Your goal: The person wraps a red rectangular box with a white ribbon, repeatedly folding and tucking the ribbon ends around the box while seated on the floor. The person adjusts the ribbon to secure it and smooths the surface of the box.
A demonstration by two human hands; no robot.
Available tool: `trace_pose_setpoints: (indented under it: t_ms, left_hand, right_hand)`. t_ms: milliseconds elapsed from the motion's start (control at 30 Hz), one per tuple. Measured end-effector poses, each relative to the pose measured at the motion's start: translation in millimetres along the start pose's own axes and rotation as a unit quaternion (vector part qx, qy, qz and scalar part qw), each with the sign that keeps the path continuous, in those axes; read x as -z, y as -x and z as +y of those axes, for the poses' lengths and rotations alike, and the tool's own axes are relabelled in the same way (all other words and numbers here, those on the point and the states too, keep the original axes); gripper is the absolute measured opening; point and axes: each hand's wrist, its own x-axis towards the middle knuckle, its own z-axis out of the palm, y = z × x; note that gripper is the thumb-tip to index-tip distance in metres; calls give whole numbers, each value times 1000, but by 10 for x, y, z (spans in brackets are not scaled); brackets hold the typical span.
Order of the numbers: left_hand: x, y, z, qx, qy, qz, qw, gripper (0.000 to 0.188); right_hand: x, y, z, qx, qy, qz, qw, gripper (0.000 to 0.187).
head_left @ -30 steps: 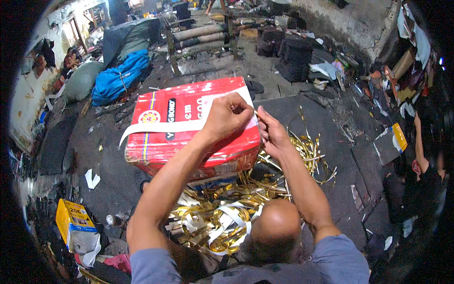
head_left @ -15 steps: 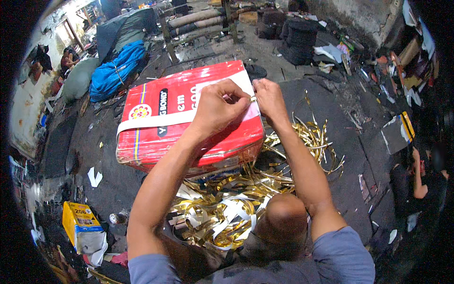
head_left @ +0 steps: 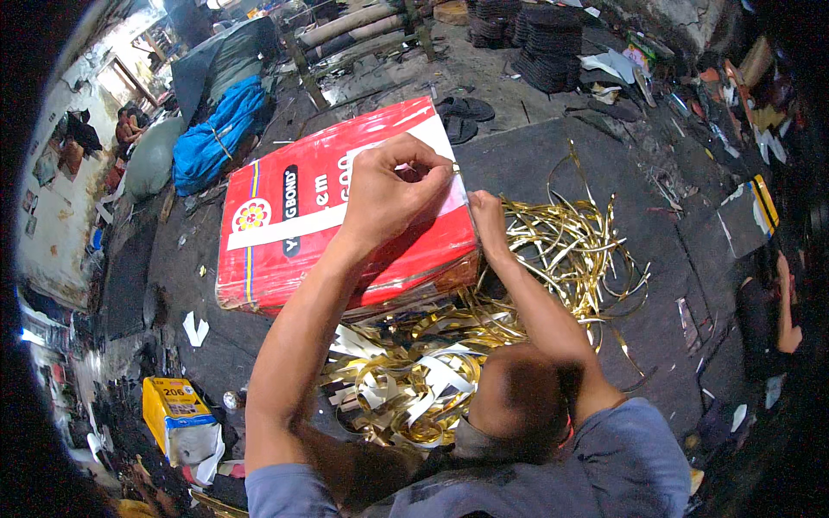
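A red cardboard box (head_left: 397, 281) lies in front of me, wrapped in shiny clear tape. A long white strip (head_left: 281, 231) runs across its top and passes beneath my left wrist. My left hand (head_left: 393, 186) is closed in a pinch at the box's far right edge, with a small bit of strip showing at its fingertips. Just past the box's right side, my right hand (head_left: 488, 220) is closed with its fingers curled. What it holds, if anything, is hidden. Gold strips (head_left: 574, 255) hang and tangle close to that hand.
More gold and white strips (head_left: 423, 380) are heaped between the box and my knee. A yellow and white carton (head_left: 177, 419) stands at lower left. Beyond the box are dark sandals (head_left: 462, 116), a blue bundle (head_left: 220, 138) and dark stacks (head_left: 548, 52). Another person's arm (head_left: 786, 302) shows at right.
My right hand has moved down and away from the left, off the box's top edge to its side. The left hand keeps its pinch. The white strip's left end has slid right.
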Motion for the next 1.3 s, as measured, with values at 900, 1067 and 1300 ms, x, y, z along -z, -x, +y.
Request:
trace_pose_setpoints:
  t_ms: [900,1067,1300]
  left_hand:
    - [114,17,163,-226,-181,-70,955,21]
    - [264,148,83,-209,-185,-61,958,22]
    - [159,-8,163,-292,-309,-123,897,38]
  right_hand:
    - [-183,1243,2028,-289,246,-65,923,39]
    - [3,1233,1810,-205,255,-126,937,41]
    - [440,1130,2145,-256,359,-65,895,29]
